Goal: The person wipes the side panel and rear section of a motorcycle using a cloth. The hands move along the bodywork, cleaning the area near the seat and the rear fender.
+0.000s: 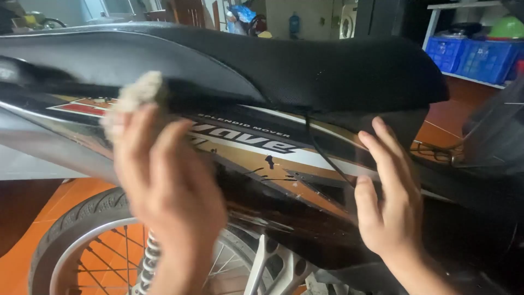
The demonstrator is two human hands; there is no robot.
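Observation:
A motorbike fills the view, with a black seat (284,65) on top and a glossy black, gold and white side panel (256,158) below it. My left hand (164,186) presses a pale beige cloth (136,95) against the panel just under the seat's edge. The cloth sticks out above my fingertips. My right hand (385,202) lies flat with fingers spread on the panel's right part, below the seat's front end, and holds nothing.
The rear wheel with tyre (82,218), spokes and a coil shock spring (148,262) sits low at the left over an orange tiled floor (22,262). Blue crates (472,57) on a white shelf stand at the back right.

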